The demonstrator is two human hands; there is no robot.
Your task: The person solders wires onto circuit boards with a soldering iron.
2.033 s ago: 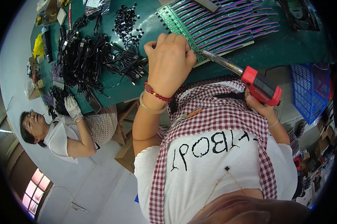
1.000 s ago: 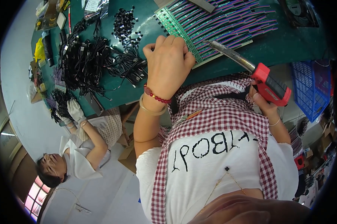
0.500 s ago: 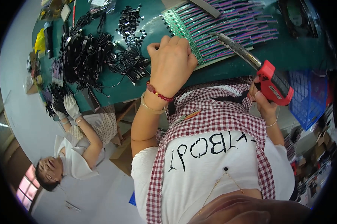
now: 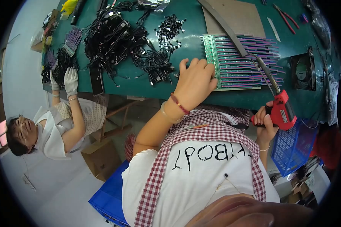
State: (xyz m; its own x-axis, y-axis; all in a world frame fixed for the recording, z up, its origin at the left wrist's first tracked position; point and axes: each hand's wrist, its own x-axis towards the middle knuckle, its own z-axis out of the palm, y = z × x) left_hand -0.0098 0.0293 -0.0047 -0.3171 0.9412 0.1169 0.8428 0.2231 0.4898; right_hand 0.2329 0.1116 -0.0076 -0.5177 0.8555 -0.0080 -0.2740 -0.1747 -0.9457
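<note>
My left hand (image 4: 196, 81) is beside the near left edge of a green circuit board panel (image 4: 211, 53), fingers curled inward and their tips hidden. Purple and black wires (image 4: 238, 77) run in rows from that panel to the right. A red soldering gun (image 4: 283, 109) with a long metal front is in my right hand (image 4: 265, 123), whose fingers wrap its black handle. The gun's tip is above the wires, close to the end of a grey flat bar (image 4: 225, 24) that crosses over them.
Left of the panel lie small black parts (image 4: 170, 32) and bundled black cables (image 4: 110, 41). A small black fan (image 4: 303, 71) and red-handled pliers (image 4: 285, 19) are on the right. A blue crate (image 4: 293, 145) stands below. At far left, a co-worker's gloved hands (image 4: 70, 81) handle cables.
The whole view has shifted, showing more of the table's far side. The soldering gun's tip has moved right along the wires, away from the panel. My left hand has drawn back slightly.
</note>
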